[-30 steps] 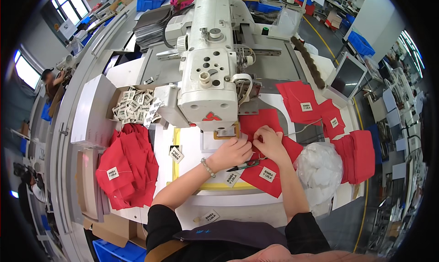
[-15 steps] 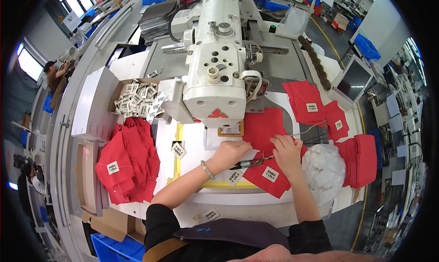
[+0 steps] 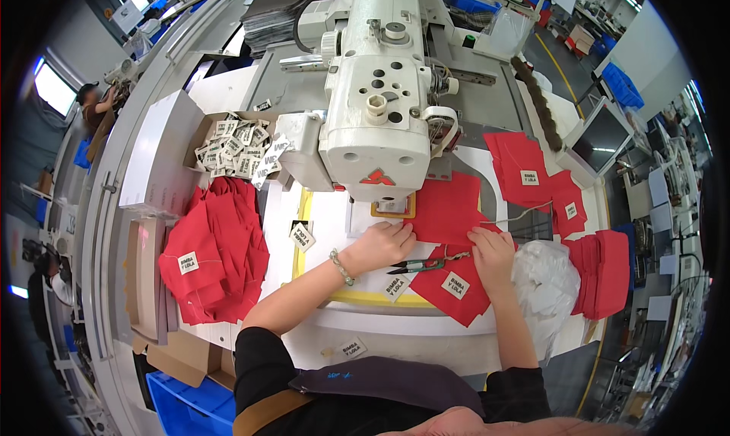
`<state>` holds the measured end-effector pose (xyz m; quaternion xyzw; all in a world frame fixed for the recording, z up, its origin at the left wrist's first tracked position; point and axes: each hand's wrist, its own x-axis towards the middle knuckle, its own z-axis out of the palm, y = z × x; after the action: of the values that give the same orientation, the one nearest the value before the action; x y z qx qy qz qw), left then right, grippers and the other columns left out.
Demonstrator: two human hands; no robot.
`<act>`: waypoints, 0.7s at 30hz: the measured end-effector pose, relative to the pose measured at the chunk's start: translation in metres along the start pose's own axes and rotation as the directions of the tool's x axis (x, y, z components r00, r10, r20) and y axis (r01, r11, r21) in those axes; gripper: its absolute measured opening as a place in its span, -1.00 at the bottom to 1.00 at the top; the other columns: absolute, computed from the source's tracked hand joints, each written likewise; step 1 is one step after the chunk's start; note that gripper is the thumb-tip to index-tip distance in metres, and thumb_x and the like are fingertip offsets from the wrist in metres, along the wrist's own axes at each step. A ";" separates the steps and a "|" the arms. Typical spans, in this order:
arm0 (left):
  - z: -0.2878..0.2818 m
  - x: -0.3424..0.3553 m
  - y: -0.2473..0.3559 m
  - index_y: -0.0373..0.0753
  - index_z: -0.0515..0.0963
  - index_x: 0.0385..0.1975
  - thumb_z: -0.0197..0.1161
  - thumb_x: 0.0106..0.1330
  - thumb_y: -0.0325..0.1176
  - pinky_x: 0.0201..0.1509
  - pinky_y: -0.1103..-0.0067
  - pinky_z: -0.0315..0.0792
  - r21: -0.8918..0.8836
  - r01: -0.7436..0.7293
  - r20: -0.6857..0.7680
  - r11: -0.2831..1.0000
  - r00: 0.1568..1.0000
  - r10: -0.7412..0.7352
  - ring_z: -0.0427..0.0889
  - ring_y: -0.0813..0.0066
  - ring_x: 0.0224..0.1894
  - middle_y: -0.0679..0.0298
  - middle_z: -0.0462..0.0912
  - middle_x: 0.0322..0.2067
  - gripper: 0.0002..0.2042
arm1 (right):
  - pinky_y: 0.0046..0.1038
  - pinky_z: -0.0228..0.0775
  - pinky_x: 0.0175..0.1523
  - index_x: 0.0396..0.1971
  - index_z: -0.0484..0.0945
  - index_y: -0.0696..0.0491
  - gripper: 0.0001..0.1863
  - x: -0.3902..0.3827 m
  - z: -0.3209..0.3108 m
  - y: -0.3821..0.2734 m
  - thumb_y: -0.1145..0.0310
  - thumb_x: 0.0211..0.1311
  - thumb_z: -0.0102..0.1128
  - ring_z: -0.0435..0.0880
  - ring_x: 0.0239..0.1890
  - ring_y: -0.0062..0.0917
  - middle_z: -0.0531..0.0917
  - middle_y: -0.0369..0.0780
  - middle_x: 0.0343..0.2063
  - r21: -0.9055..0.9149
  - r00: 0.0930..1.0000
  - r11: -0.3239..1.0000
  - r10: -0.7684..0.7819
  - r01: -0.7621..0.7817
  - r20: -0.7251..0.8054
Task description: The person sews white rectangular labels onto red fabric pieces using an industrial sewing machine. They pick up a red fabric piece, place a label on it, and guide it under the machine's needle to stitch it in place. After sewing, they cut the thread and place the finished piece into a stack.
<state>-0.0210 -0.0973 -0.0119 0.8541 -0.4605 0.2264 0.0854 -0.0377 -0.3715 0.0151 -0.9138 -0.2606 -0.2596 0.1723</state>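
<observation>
A plain red fabric piece (image 3: pixel 447 208) lies flat at the right of the sewing machine's yellow-edged clamp frame (image 3: pixel 411 206). My left hand (image 3: pixel 384 246) is closed at its lower left corner, fingertips pinched on the edge. At the lower right corner, my right hand (image 3: pixel 493 255) grips the cloth between thumb and fingers. Below it lies another red piece with a cream label (image 3: pixel 455 285), partly covered. Thread snips (image 3: pixel 418 266) with dark handles rest between my hands, a cord tied to them. A loose cream label (image 3: pixel 396 287) sits beside the snips.
The white sewing machine head (image 3: pixel 372 143) stands over the work. Left are a box of labels (image 3: pixel 236 147) and a heap of red pieces (image 3: pixel 217 265). To the right are a clear plastic bag (image 3: pixel 544 284), stacked red fabric (image 3: pixel 604 272), labelled pieces (image 3: pixel 525 166) and a monitor (image 3: pixel 601 141).
The whole view has shifted slightly. My left hand has moved a little left relative to the machine. My right fingers, more spread before, now close on the cloth's corner.
</observation>
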 end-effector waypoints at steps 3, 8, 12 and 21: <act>-0.005 -0.007 -0.008 -0.31 0.58 -0.28 0.21 -0.01 -0.45 -0.19 0.55 0.56 0.071 -0.024 0.009 0.997 1.000 0.024 0.68 0.35 -0.18 0.16 0.67 -0.19 -0.75 | -0.40 0.38 -0.22 -0.36 0.62 0.10 -0.76 0.015 0.014 0.000 0.58 -0.16 0.28 0.61 -0.36 -0.45 0.67 -0.25 -0.30 0.031 0.997 0.998 -0.056 0.058 -0.054; -0.017 -0.027 -0.019 -0.34 0.58 -0.28 0.22 -0.02 -0.44 -0.22 0.57 0.55 0.167 -0.036 0.050 0.985 0.998 0.028 0.67 0.37 -0.18 0.14 0.66 -0.19 -0.74 | -0.41 0.48 -0.20 -0.36 0.62 0.12 -0.76 0.029 0.034 -0.012 0.58 -0.14 0.27 0.62 -0.34 -0.38 0.68 -0.23 -0.27 0.096 0.999 0.995 -0.038 0.037 0.005; -0.027 -0.045 -0.025 -0.33 0.58 -0.27 0.22 0.00 -0.44 -0.24 0.58 0.55 0.200 0.028 0.109 0.979 0.993 -0.051 0.67 0.39 -0.16 0.15 0.66 -0.19 -0.74 | -0.40 0.52 -0.18 -0.32 0.64 0.11 -0.75 0.034 0.049 -0.024 0.57 -0.11 0.27 0.64 -0.31 -0.35 0.66 -0.22 -0.20 0.130 0.998 0.991 -0.050 0.043 0.048; -0.033 -0.066 -0.033 -0.25 0.59 -0.26 0.26 0.07 -0.36 -0.12 0.54 0.50 0.087 0.246 -0.005 0.965 0.969 -0.247 0.66 0.43 -0.16 0.25 0.66 -0.16 -0.77 | -0.36 0.52 -0.14 -0.22 0.65 0.09 -0.74 0.029 0.053 -0.040 0.50 0.01 0.31 0.63 -0.24 -0.33 0.61 -0.16 -0.07 0.174 0.984 0.983 -0.092 0.065 0.150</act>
<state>-0.0351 -0.0177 -0.0111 0.9082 -0.3407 0.2314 0.0746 -0.0187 -0.3046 -0.0038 -0.9026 -0.3303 -0.1705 0.2173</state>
